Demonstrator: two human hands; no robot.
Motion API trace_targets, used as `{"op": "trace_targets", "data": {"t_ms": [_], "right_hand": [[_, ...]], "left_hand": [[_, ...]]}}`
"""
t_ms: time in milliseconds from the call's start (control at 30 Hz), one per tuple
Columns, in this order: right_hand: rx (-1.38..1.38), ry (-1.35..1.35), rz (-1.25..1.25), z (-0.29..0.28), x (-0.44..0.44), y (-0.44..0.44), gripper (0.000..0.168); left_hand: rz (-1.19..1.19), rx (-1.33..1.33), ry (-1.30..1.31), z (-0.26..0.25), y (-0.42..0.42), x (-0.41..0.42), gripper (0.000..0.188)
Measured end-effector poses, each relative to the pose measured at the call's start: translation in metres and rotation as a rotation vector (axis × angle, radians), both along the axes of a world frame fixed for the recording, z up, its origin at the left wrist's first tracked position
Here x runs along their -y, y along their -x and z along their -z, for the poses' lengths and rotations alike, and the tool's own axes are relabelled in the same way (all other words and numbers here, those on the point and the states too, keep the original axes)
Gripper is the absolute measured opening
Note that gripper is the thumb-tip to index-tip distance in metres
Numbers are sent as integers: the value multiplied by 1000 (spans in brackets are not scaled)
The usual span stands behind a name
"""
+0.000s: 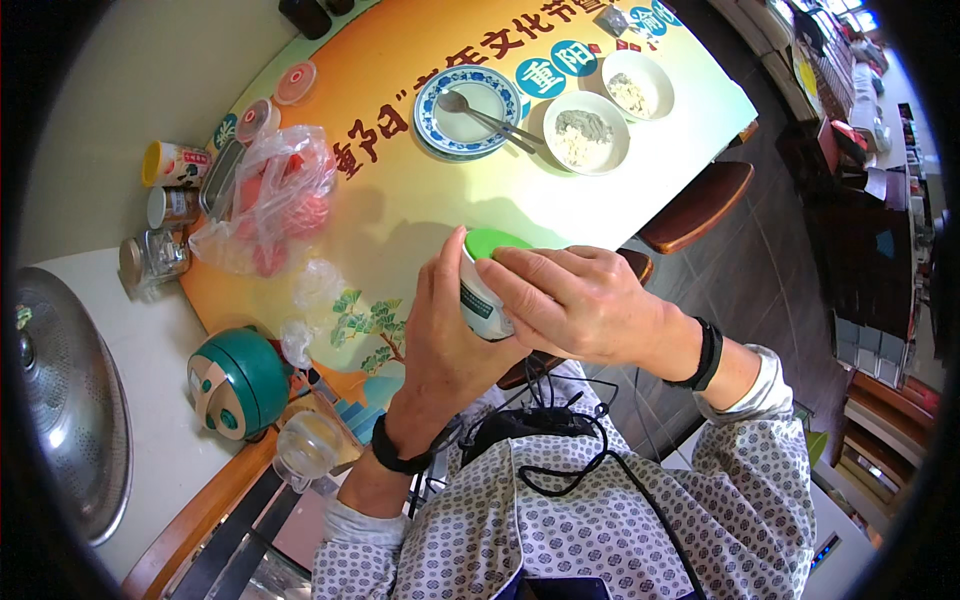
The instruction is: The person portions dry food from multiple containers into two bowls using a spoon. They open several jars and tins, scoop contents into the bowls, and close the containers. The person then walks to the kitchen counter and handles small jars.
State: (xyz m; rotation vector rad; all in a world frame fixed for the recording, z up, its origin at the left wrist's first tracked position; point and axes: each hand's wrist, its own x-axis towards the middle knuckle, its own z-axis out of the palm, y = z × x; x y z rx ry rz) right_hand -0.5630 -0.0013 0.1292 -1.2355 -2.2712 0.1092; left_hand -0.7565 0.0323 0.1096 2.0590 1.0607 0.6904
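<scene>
My left hand [450, 330] is wrapped around a white canister [484, 304] with a dark label, held above the near side of the table. On its green lid [495, 241] rest the fingers of my right hand [574, 300], its thumb against the rim; whether the lid is loose I cannot tell. Beyond the hands, a white bowl [600, 157] holds grey powder and pale powder side by side. Another white bowl [660, 86] behind it has similar contents. Two utensils, one a metal spoon [454, 102], lie across blue-and-white plates [427, 124].
A clear plastic bag [281, 195] with pink-red contents lies at the left, near several jars [169, 206]. Closer in are a green rice cooker-like appliance [251, 379], a glass pitcher [304, 446] and a large metal lid [67, 420]. A brown chair [701, 206] stands beyond the table's right edge.
</scene>
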Motion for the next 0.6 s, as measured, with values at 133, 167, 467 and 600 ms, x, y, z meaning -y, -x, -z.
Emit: {"op": "trace_targets", "data": {"t_ms": [133, 167, 467, 600], "right_hand": [[62, -88, -28, 9, 0, 2, 52], [67, -112, -33, 10, -1, 2, 54], [12, -135, 60, -5, -20, -21, 21], [-267, 60, 247, 13, -38, -63, 17]], "left_hand": [[-3, -12, 59, 4, 3, 3, 102], [-1, -10, 74, 5, 2, 3, 103], [69, 55, 180, 2, 18, 2, 113], [141, 151, 211, 2, 34, 4, 117]]}}
